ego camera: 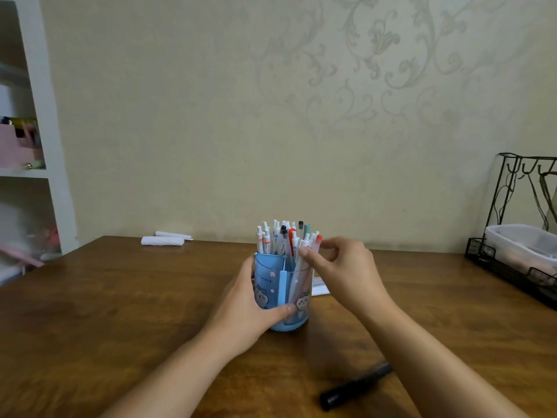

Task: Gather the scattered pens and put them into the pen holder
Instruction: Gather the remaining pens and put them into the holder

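A blue see-through pen holder with cartoon prints stands mid-table, packed with several white, red and black pens. My left hand grips the holder's left side, thumb across its front. My right hand is at the holder's right rim, its fingertips pinching the pens that lean there. A black marker lies on the table near the front, partly hidden under my right forearm.
The wooden table meets the wall behind. Two white paper rolls lie at the back left. A black wire rack with a clear plastic box stands at the right edge. A white paper lies behind the holder. White shelves stand at left.
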